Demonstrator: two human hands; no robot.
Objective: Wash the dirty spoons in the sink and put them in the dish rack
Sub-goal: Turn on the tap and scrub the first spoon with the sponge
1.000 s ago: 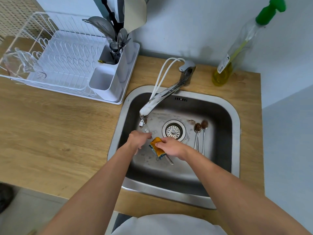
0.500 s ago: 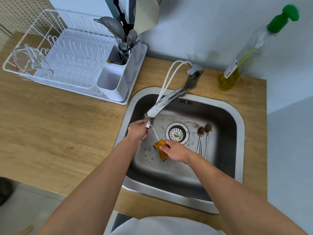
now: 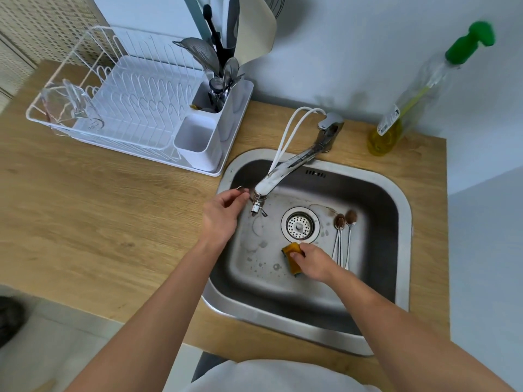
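My left hand (image 3: 222,216) is raised at the sink's left edge, just left of the tap spout, and pinches a small metal spoon (image 3: 241,188) whose end shows above my fingers. My right hand (image 3: 311,261) rests low in the steel sink (image 3: 402,222) and grips an orange-yellow sponge (image 3: 293,257) near the drain. Dirty spoons (image 3: 343,239) with brown bowls lie side by side on the sink floor right of the drain. The white dish rack (image 3: 135,108) stands on the counter at the back left, with its cutlery holder (image 3: 198,140) nearest the sink.
The chrome tap (image 3: 288,171) reaches over the sink with white hoses looped on it. A soap bottle (image 3: 396,123) with a green pump stands at the back right. A clear glass (image 3: 70,106) lies in the rack, and utensils fill the rear cutlery cup (image 3: 218,89).
My left hand rose with the spoon from the sink floor to beside the tap spout. My right hand moved the sponge right, towards the dirty spoons. The head view shifted left.
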